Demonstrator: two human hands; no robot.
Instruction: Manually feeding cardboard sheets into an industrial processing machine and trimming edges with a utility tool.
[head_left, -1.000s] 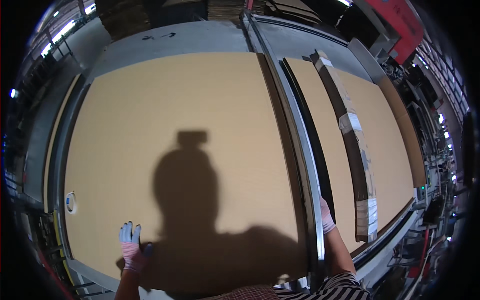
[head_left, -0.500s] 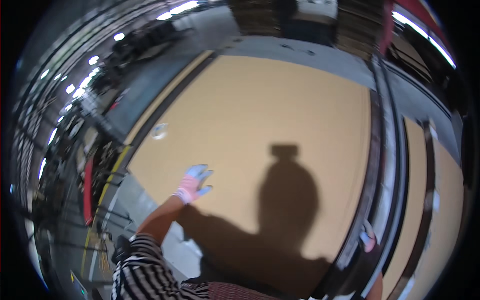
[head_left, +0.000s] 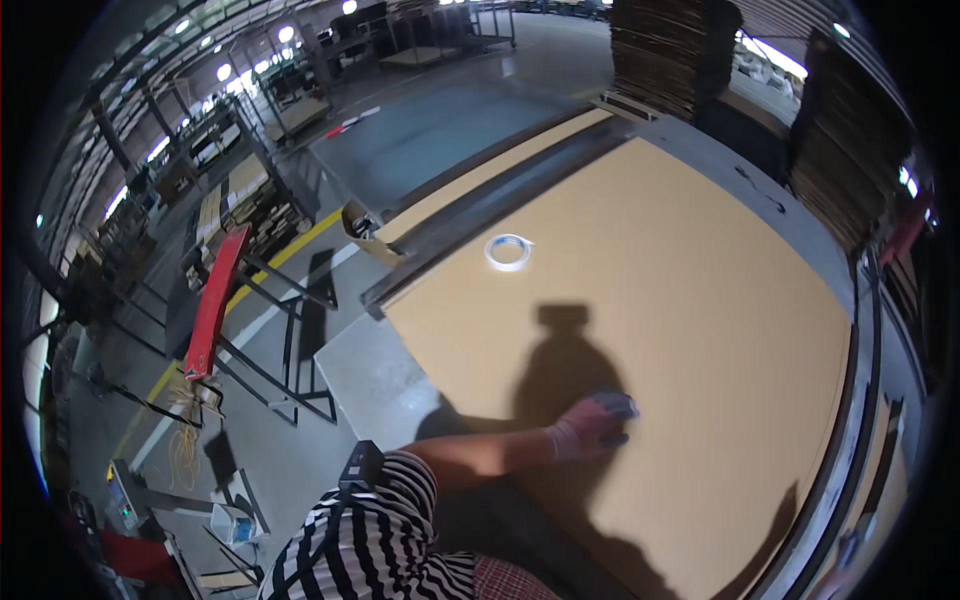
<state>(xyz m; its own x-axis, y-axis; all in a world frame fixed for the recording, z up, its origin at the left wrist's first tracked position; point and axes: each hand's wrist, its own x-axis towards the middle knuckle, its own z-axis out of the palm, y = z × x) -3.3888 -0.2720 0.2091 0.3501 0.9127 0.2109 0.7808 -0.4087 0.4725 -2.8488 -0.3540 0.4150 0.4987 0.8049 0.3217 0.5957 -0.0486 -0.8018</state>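
A large tan board (head_left: 700, 260), which looks like cardboard, lies flat in front of me. My left hand (head_left: 592, 426), in a pink glove with blue-grey fingertips, is over its near part, fingers stretched forward and thumb apart. Nothing shows in that hand; whether its palm touches the board is hard to tell. A roll of clear tape (head_left: 509, 267) rests on the board farther off to the left. Low at the right, my right hand (head_left: 850, 546) is a small blurred gloved patch by the rail beside the board, its fingers unclear.
Dark metal rails (head_left: 845, 480) run along the board's right side. A red beam (head_left: 216, 305) on a black stand is at the left, near a small open box (head_left: 365, 232). Tall stacks of brown sheets (head_left: 668, 60) stand at the back. My shadow falls across the board.
My view has swung left, so the board and tape appear farther right. My left hand has moved right across the board, from its left edge into my shadow.
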